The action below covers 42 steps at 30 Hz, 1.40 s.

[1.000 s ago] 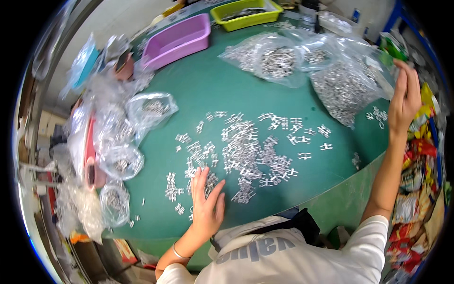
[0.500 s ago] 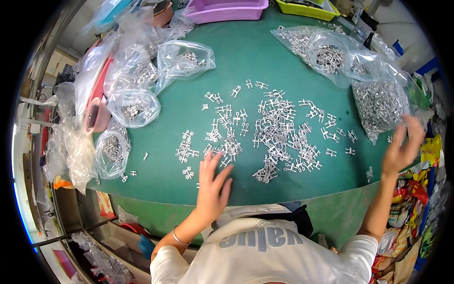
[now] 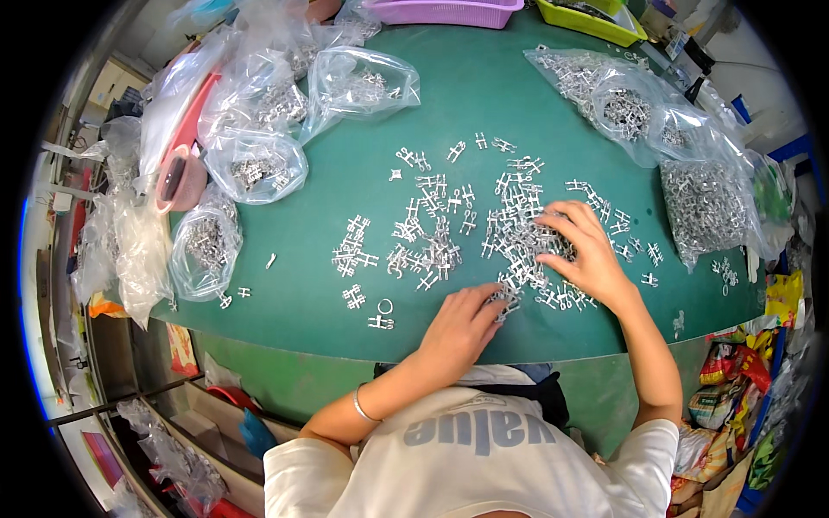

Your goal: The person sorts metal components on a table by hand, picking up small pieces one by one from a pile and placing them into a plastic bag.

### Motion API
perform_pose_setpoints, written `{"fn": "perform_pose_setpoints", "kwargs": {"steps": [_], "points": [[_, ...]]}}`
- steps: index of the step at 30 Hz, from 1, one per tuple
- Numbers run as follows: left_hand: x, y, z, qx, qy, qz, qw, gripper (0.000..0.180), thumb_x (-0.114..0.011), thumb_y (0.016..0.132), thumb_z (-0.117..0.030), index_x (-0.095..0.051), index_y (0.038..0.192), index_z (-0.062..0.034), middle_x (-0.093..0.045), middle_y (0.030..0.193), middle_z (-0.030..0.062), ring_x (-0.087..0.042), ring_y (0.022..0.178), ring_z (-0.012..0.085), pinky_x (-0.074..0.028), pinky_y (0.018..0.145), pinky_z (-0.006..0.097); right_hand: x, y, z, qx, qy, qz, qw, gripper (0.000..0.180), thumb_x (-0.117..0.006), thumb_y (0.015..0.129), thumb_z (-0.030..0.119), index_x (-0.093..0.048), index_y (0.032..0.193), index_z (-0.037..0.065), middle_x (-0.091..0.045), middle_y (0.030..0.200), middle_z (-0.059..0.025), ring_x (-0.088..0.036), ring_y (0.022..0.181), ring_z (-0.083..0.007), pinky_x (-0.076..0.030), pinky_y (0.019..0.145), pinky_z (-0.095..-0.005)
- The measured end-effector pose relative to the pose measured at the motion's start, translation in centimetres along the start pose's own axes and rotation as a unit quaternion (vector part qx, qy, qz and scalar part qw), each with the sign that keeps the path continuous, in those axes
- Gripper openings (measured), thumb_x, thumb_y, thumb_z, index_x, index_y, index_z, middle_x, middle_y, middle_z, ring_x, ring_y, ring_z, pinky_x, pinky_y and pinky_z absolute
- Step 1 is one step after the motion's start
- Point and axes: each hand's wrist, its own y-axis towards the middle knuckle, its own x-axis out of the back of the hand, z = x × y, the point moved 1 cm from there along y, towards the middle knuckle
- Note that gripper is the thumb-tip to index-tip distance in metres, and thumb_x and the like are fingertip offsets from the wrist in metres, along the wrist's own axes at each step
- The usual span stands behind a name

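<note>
Several small silvery metal parts (image 3: 449,229) lie scattered over the green table (image 3: 302,293). My left hand (image 3: 462,326) rests near the table's front edge, its fingertips touching parts at the near side of the pile. My right hand (image 3: 583,255) lies flat with spread fingers on the right side of the pile, touching several parts. I cannot tell whether either hand grips a part. A thin bracelet (image 3: 361,404) sits on my left wrist.
Clear plastic bags of metal parts lie at the left (image 3: 255,164), the back (image 3: 363,82) and the right (image 3: 704,203). A purple basket (image 3: 449,10) and a yellow-green tray (image 3: 596,19) stand at the far edge. Colourful packets (image 3: 730,380) sit below the table's right end.
My right hand came down from the far right and landed on the pile. My left hand shifted right along the front edge. The view tilted so the table moved up.
</note>
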Motion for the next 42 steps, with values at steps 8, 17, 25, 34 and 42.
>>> {"fn": "perform_pose_setpoints", "kwargs": {"steps": [8,17,25,34,42], "points": [[2.3,-1.0,1.5,0.179,-0.291,-0.128,0.931,0.030,-0.055,0.080,0.010,-0.052,0.110,0.0033,-0.057,0.110,0.0140,-0.058,0.096,0.0213,-0.049,0.076,0.030,1.6,-3.0,-1.5,-0.118,-0.012,-0.197,0.973,0.012,-0.058,0.075,-0.006,-0.059,0.086,0.000,-0.058,0.090,-0.0116,-0.055,0.085,-0.0277,-0.044,0.076,-0.0344],[3.2,-0.9,2.0,0.251,-0.536,-0.193,0.783,0.036,-0.048,0.088,0.003,-0.043,0.123,0.0028,-0.057,0.109,0.0141,-0.060,0.092,0.0191,-0.050,0.075,0.029,-0.7,-1.1,2.8,0.010,-0.114,-0.093,0.989,0.016,-0.065,0.073,0.003,-0.060,0.087,0.002,-0.057,0.097,-0.0085,-0.052,0.095,-0.0269,-0.037,0.086,-0.0390],[3.1,-1.8,2.4,0.226,-0.417,-0.138,0.870,0.023,-0.044,0.092,0.000,-0.052,0.113,0.0050,-0.057,0.116,0.0161,-0.056,0.107,0.0210,-0.047,0.086,0.029,-0.7,-3.3,0.8,-0.246,0.328,-0.246,0.878,0.009,-0.057,0.087,0.004,-0.060,0.094,-0.001,-0.060,0.083,-0.0015,-0.052,0.074,-0.0059,-0.041,0.067,-0.0191],[3.8,-1.7,2.0,0.233,-0.448,-0.193,0.841,0.025,-0.038,0.095,-0.002,-0.047,0.117,0.0060,-0.055,0.121,0.0141,-0.053,0.113,0.0207,-0.042,0.094,0.029,0.3,-2.7,3.5,-0.134,-0.024,-0.196,0.971,0.029,-0.062,0.075,0.001,-0.060,0.104,0.003,-0.056,0.103,-0.0110,-0.052,0.096,-0.0256,-0.042,0.081,-0.0332],[3.7,-2.3,2.3,0.193,-0.401,-0.174,0.878,0.032,-0.039,0.093,0.001,-0.041,0.125,0.0035,-0.048,0.127,0.0165,-0.052,0.114,0.0265,-0.045,0.092,0.033,-4.4,-0.4,7.7,0.033,-0.032,-0.042,0.998,0.027,-0.066,0.072,0.002,-0.062,0.098,0.005,-0.057,0.097,-0.0061,-0.052,0.096,-0.0250,-0.032,0.091,-0.0425]]}}
